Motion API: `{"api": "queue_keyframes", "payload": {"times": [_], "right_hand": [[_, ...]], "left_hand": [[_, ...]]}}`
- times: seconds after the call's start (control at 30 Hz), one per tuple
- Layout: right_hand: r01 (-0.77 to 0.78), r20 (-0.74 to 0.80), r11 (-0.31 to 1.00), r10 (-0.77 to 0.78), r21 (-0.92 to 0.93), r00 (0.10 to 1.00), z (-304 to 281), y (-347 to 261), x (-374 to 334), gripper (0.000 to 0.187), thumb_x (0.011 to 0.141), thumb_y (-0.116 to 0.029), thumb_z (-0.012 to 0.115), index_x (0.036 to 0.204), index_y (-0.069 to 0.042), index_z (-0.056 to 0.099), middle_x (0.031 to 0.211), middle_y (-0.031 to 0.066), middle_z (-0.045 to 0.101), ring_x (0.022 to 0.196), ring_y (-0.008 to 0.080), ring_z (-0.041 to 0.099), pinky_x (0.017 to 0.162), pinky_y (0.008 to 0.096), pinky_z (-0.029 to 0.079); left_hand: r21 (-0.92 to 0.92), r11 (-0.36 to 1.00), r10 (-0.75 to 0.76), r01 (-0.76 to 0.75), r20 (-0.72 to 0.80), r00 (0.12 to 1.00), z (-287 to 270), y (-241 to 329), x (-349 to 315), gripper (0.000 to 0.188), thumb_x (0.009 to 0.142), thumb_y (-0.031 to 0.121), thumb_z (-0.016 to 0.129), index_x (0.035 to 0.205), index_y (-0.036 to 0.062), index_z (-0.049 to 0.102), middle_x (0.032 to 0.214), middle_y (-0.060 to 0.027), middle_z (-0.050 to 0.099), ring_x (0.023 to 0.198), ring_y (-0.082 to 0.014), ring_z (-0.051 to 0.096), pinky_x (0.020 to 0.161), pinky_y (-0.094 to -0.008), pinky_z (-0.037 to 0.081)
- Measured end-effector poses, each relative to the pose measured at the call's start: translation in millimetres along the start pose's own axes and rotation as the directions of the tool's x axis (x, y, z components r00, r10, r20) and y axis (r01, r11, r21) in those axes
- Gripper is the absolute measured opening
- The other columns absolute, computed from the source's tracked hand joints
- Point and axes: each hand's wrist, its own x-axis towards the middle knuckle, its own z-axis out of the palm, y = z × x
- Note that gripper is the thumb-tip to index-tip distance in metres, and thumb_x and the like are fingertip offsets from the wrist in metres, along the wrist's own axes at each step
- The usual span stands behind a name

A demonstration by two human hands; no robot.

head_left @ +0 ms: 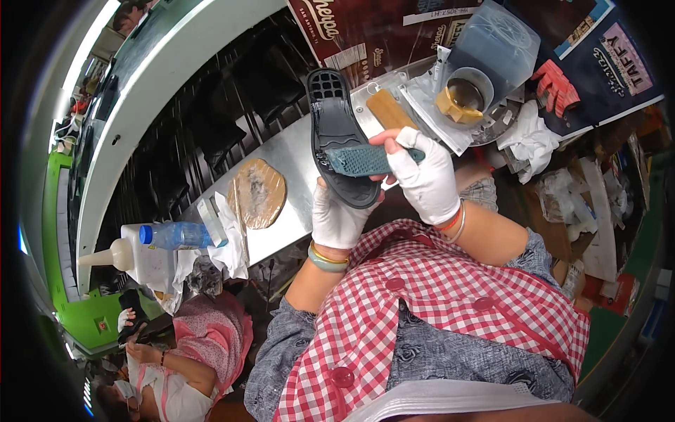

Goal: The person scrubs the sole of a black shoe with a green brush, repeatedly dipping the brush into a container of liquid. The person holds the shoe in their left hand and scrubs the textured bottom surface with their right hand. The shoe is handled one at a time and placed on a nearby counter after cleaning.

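My left hand (pixel 337 219), in a white glove with bare fingertips, grips the heel end of a black shoe sole (pixel 333 130) from below. The sole is held tilted above the metal bench, its inner side up and a grid of hollows at its far end. In my right hand (pixel 424 176), gloved the same way, is a flat dark-green brush (pixel 362 161) with a rough, speckled face. Fingers and thumb pinch it near its right end. The brush lies across the lower half of the sole; whether it presses on it I cannot tell.
A tan pad (pixel 257 193) lies on the metal bench (pixel 295 165), near a blue-capped bottle (pixel 176 235) and a white squeeze bottle (pixel 126 254). At right stand a cup of dark liquid (pixel 465 93) and a clear container (pixel 496 42). Another person (pixel 186 362) works at lower left.
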Motion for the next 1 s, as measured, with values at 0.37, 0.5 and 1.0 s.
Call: {"api": "queue_keyframes", "payload": {"times": [0.37, 0.5, 1.0], "right_hand": [[0.116, -0.031, 0.986, -0.121, -0.119, 0.992, -3, -3, 11, 0.018, 0.093, -0.016, 0.052, 0.099, -0.001, 0.061, 0.081, 0.0033, 0.062, 0.065, 0.0074, 0.060, 0.052, 0.0178, 0.046], [0.174, -0.060, 0.975, -0.183, -0.137, 0.981, -3, -9, 17, 0.016, 0.093, -0.015, 0.053, 0.097, -0.002, 0.062, 0.081, 0.0020, 0.062, 0.063, 0.0062, 0.060, 0.050, 0.0171, 0.043], [0.227, -0.065, 0.974, -0.227, -0.005, 0.972, -16, -23, 44, 0.018, 0.093, -0.018, 0.053, 0.091, -0.003, 0.063, 0.076, 0.0015, 0.061, 0.058, 0.0047, 0.058, 0.048, 0.0167, 0.044]], "left_hand": [[0.255, 0.967, 0.017, -0.012, -0.018, 1.000, 7, -4, -6, 0.075, 0.080, 0.046, 0.065, 0.135, 0.0069, 0.033, 0.128, -0.0163, 0.047, 0.112, -0.0344, 0.052, 0.085, -0.0422, 0.052], [0.304, 0.952, 0.037, -0.025, -0.034, 0.999, 9, -5, -12, 0.075, 0.080, 0.046, 0.065, 0.135, 0.0062, 0.033, 0.128, -0.0170, 0.046, 0.111, -0.0366, 0.052, 0.085, -0.0429, 0.052], [0.398, 0.915, -0.060, 0.058, -0.009, 0.998, -5, 1, -18, 0.080, 0.076, 0.050, 0.066, 0.133, 0.0039, 0.035, 0.125, -0.0175, 0.048, 0.109, -0.0396, 0.053, 0.081, -0.0435, 0.053]]}}
